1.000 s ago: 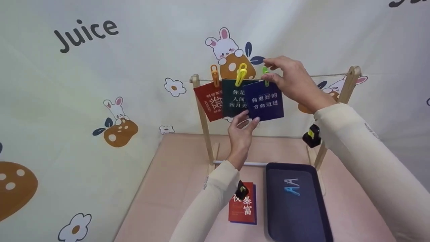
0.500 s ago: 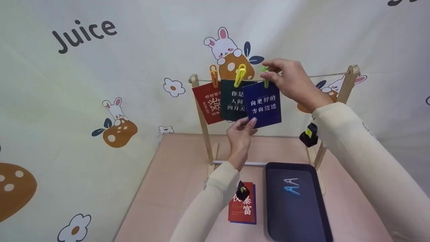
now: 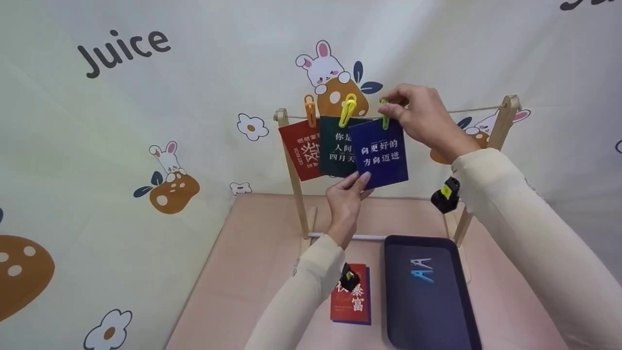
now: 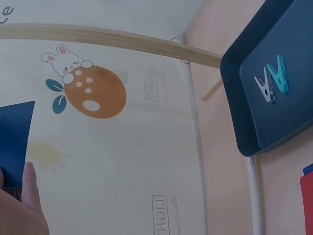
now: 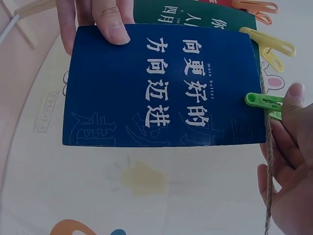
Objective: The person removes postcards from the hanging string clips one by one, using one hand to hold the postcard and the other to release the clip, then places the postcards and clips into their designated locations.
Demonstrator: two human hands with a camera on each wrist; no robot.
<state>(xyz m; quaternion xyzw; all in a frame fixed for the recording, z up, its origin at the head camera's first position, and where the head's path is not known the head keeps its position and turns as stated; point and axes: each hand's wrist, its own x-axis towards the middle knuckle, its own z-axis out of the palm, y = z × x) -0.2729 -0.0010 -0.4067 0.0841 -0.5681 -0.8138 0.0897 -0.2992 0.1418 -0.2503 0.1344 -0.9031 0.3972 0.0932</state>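
Observation:
A dark blue card [image 3: 381, 167] with white Chinese characters hangs at the string [image 5: 269, 171]. My left hand [image 3: 344, 201] pinches its lower left corner, thumb in front. At the card's top edge, my right hand [image 3: 425, 116] pinches a green clothespin [image 5: 261, 101], whose tip overlaps the card and the string. Left of it, partly behind the blue card, hangs a dark green card [image 3: 335, 146] under a yellow clothespin [image 3: 347, 112]. A red card [image 3: 302, 153] hangs tilted from an orange clothespin [image 3: 310, 112], farthest left. The left wrist view shows only the blue card's edge.
A wooden frame [image 3: 297, 189] carries the string between its posts. Below, a dark tray [image 3: 427, 311] holds a white clothespin [image 3: 422, 263] and a light blue clothespin [image 3: 423, 276]. Left of the tray lies a stack of cards with a red card [image 3: 347, 308] on top.
The left hand and the lower edge of the blue card have moved down a little. My right hand, with the green clothespin, has dropped slightly too.

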